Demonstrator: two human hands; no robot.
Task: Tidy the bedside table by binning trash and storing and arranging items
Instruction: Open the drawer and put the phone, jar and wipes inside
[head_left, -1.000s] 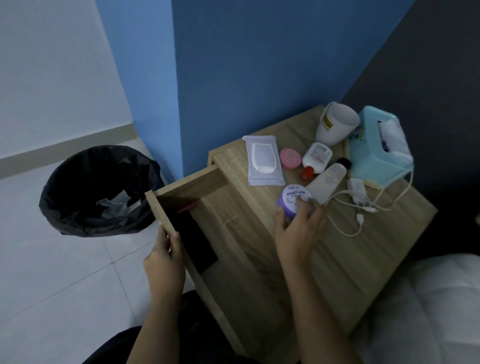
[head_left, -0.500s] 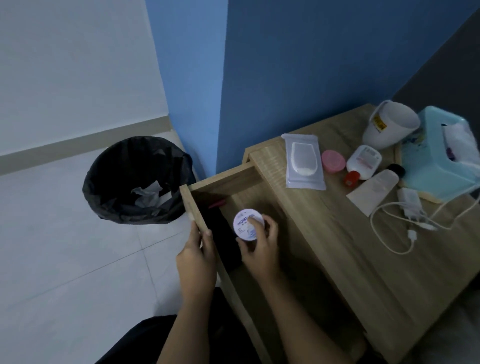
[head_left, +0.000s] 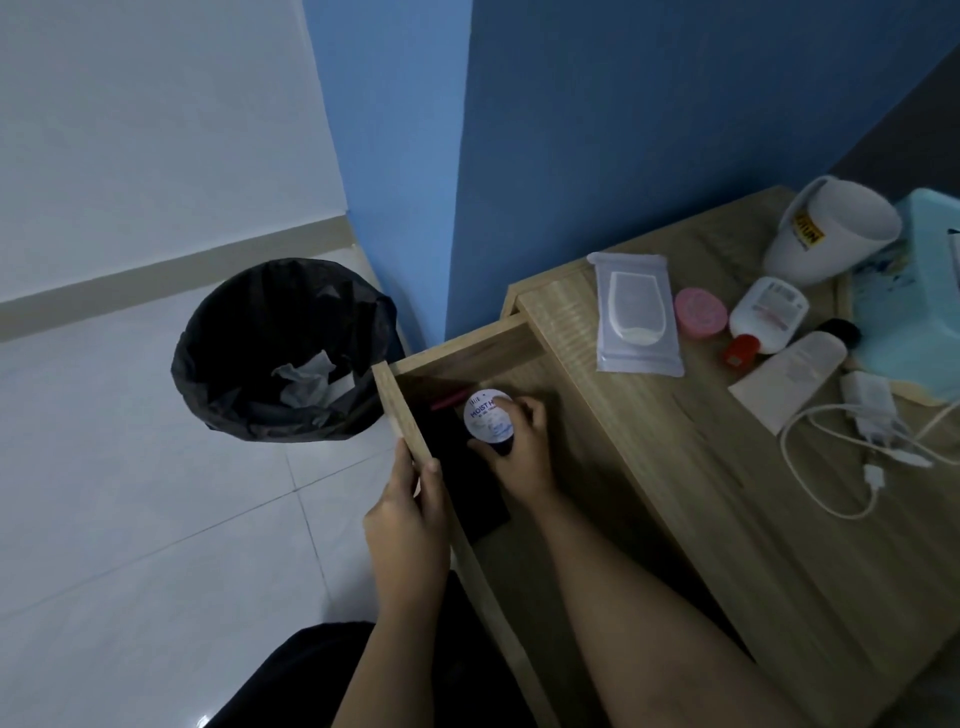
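The right hand (head_left: 519, 449) is down inside the open drawer (head_left: 467, 347), fingers and thumb curled round the side of a small jar (head_left: 487, 418). The left hand (head_left: 410, 519) grips the top edge of the drawer front, thumb inside and fingers outside.

The jar sits low in the drawer's far left corner, just above or on its floor; I cannot tell which. Its white lid faces up at the camera and its base points down. It is short and round, so it has no real long side; its axis runs roughly upright, and the lid print slants up to the right.

Beside it lie a flat dark thing (head_left: 470, 488) and a pink stick (head_left: 448, 401). If the jar is let go half on either one, it will probably sit tilted or roll. A loosened left grip could also let the drawer shift as the jar goes down.

Further out, a bin (head_left: 283, 343) stands on the floor, and wipes (head_left: 636, 312) lie on the table (head_left: 727, 519).
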